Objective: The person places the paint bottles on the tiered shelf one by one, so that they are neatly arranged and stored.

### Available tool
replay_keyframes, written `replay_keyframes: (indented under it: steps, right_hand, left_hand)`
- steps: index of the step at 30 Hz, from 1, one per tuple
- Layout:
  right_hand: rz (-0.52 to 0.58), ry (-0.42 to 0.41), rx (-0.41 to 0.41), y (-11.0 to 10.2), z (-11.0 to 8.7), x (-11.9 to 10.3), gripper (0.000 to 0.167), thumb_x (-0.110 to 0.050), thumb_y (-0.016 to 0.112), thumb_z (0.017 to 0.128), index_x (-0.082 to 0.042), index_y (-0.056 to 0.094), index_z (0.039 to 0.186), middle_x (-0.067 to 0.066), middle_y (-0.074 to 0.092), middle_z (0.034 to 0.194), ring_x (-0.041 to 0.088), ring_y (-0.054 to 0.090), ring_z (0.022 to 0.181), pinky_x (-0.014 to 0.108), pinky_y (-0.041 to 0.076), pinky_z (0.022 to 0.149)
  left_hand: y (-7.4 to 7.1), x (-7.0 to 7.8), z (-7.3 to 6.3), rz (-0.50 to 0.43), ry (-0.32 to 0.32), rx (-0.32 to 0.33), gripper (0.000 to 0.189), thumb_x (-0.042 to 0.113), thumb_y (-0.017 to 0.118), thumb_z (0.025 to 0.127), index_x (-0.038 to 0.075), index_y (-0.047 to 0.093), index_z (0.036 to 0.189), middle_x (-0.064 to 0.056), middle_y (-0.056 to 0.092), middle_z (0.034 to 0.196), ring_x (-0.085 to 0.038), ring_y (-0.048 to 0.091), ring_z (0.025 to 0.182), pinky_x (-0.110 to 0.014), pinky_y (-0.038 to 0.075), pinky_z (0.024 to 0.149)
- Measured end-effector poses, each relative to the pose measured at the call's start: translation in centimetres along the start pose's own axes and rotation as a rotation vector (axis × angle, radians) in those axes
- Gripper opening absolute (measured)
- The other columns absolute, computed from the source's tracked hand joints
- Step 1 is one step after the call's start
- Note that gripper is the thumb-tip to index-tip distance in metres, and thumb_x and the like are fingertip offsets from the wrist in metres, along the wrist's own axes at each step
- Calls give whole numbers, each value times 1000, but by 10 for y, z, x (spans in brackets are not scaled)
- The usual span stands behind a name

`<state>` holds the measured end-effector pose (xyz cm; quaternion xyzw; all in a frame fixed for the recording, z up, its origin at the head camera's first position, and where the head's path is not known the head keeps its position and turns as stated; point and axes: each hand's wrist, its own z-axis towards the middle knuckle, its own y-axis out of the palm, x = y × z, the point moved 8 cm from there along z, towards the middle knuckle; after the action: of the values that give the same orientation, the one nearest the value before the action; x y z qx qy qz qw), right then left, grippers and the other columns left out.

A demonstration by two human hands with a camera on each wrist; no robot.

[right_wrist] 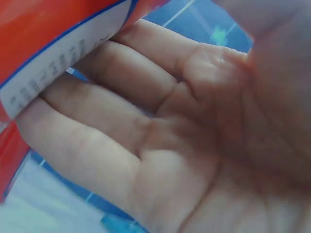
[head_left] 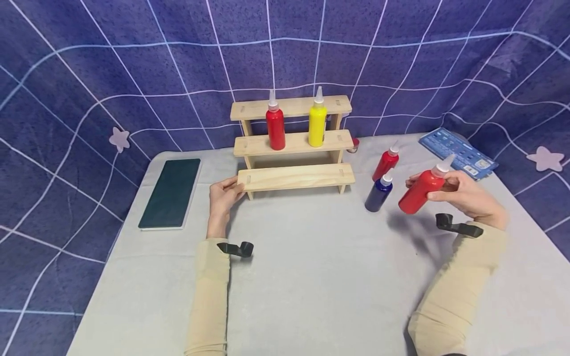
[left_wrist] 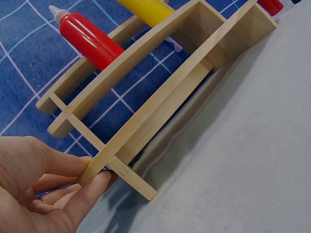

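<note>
My left hand point(head_left: 222, 200) pinches the left end of the lowest step of a three-tier wooden display stand point(head_left: 296, 178). Thumb and fingers close over that board's edge in the left wrist view. My right hand point(head_left: 474, 195) grips a red squeeze bottle point(head_left: 418, 193) with a pale nozzle, tilted and apparently held above the cloth. A white printed label point(right_wrist: 53, 60) shows on it in the right wrist view. On the stand's middle step, another red bottle point(head_left: 276, 129) and a yellow bottle point(head_left: 317, 126) stand upright. A dark blue bottle point(head_left: 377, 197) and a third red bottle point(head_left: 385, 164) stand left of my right hand.
A dark green book point(head_left: 170, 194) lies on the white cloth point(head_left: 311, 272) at the left. Blue printed card or packaging point(head_left: 458, 152) lies at the back right. Behind the stand's right side sits a small red item point(head_left: 354, 144). A blue gridded curtain point(head_left: 178, 69) hangs behind.
</note>
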<state>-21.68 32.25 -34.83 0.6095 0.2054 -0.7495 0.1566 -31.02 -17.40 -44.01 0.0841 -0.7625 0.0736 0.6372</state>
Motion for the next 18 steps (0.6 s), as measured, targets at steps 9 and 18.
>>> replay_keyframes:
  steps: [9,18]
  right_hand:
    - [-96,-12,-35,30,14,-36,44,24,55,84,14,55,126,13,67,123,18,65,110,24,56,87]
    - [-327,45,-78,73,54,-52,35,6,70,85,1,65,119,1,72,111,11,69,95,21,58,79]
  left_hand:
    - [-1,0,-2,0,3,-2,41,-6,60,92,-9,54,132,-31,60,124,-5,66,80,-18,58,79]
    - [-1,1,-2,15,10,6,40,-4,61,92,-8,56,132,-29,61,123,-9,67,85,-20,58,81]
